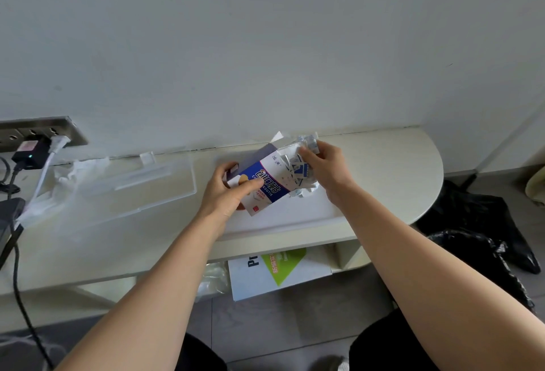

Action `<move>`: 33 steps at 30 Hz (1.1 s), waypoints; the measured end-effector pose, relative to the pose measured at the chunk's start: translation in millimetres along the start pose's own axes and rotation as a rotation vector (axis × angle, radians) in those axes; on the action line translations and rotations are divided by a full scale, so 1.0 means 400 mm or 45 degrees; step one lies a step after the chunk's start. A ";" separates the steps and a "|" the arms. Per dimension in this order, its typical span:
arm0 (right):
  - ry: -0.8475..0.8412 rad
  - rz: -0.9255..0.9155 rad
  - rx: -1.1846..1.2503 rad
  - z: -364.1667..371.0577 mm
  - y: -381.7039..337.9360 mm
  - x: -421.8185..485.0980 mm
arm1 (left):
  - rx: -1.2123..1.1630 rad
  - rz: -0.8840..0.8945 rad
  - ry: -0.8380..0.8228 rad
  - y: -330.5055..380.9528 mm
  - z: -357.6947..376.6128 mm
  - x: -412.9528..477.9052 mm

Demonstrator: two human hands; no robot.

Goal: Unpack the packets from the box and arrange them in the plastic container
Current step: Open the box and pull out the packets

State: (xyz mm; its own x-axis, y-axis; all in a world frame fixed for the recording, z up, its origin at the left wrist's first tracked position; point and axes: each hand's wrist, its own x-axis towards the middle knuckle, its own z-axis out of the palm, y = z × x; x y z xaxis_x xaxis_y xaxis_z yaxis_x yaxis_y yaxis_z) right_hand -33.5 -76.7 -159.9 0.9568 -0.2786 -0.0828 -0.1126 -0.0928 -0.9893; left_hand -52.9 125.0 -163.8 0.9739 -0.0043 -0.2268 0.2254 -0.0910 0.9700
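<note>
My left hand [227, 193] grips the closed end of a white and blue box [265, 184], which is tilted above a clear plastic container [283, 220] on the table. My right hand [327, 167] pinches a bunch of small blue and white packets [298, 171] at the box's open end, its flap up. A few packets [303, 192] lie loose in the container below the box. The container's clear lid [126, 190] lies flat to the left.
The cream table [383, 164] has a rounded right end against the wall. Crumpled clear plastic wrap [76, 173] lies by the lid. A wall socket strip [38, 131] with plugs and cables sits far left. A white and green box [280, 273] is under the table; black bags [477, 240] lie at right.
</note>
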 end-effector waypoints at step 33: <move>-0.534 -0.223 -0.092 -0.004 -0.037 -0.055 | -0.176 -0.022 0.058 -0.009 0.024 0.012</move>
State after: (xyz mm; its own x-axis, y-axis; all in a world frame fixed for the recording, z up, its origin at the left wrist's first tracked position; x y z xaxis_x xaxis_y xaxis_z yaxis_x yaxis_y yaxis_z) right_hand -53.2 -70.5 -143.1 0.9872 0.1572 0.0285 0.0562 -0.1744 -0.9831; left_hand -49.3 115.9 -169.3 0.9692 0.0420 -0.2426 0.2406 0.0472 0.9695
